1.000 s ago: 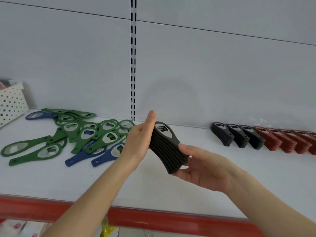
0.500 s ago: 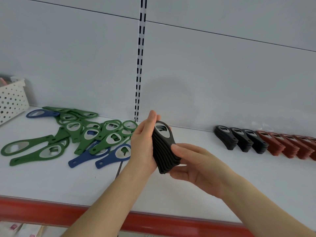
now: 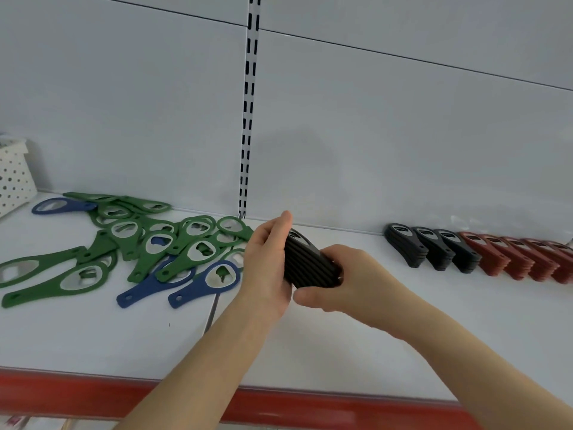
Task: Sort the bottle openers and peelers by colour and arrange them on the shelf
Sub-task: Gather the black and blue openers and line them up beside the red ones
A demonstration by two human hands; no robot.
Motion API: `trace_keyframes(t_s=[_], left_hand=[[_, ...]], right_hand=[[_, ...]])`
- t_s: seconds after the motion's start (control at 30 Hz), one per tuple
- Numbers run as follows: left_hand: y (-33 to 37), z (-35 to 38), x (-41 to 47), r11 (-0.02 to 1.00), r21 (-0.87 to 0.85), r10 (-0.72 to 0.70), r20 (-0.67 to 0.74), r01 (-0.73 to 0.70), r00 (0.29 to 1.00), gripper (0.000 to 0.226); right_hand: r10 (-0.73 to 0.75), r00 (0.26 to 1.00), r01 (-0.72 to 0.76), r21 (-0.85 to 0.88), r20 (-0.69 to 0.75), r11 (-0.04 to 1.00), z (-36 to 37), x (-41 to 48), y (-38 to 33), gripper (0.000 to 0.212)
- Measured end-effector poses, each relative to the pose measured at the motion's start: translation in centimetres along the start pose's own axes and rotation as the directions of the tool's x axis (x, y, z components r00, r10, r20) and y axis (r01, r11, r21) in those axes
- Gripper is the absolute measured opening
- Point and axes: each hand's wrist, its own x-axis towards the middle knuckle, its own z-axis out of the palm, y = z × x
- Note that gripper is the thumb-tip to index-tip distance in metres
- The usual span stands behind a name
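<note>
A stack of black bottle openers (image 3: 305, 265) is held between both hands above the middle of the white shelf (image 3: 93, 336). My left hand (image 3: 268, 262) presses flat against its left side. My right hand (image 3: 344, 280) wraps round its lower right end, fingers curled over it. A loose pile of green bottle openers (image 3: 148, 240) lies at the left, with blue bottle openers (image 3: 204, 282) at its front and one at the back left. Three black stacks (image 3: 431, 249) and several red stacks (image 3: 521, 257) stand in a row at the right.
A white perforated basket (image 3: 14, 178) stands at the far left edge. A slotted upright rail (image 3: 249, 107) runs down the grey back panel. The shelf has a red front strip (image 3: 93, 392).
The black stack has dropped lower and tilted flatter. My right hand has closed over its lower end, and the view has shifted slightly right.
</note>
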Motion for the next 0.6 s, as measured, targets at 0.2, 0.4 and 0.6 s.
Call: trace_keyframes(t_s=[0.2,0.4,0.6], left_hand=[[0.3,-0.5,0.5,0.999,0.004,-0.048,0.091,0.047,0.995,0.015],[-0.1,-0.6,0.9,0.999,-0.009,-0.035,0.097,0.036,0.995,0.012],[0.3,-0.3,1.1,0.999,0.030,-0.031,0.110,0.028,0.993,0.020]], right_hand=[[-0.022,0.996,0.015,-0.081,-0.091,0.997,0.3,0.4,0.6,0.019],[-0.030,0.991,0.014,-0.113,-0.134,0.993,1.4,0.3,1.0,0.027],[-0.059,0.988,0.055,-0.037,-0.144,0.998,1.3,0.3,1.1,0.034]])
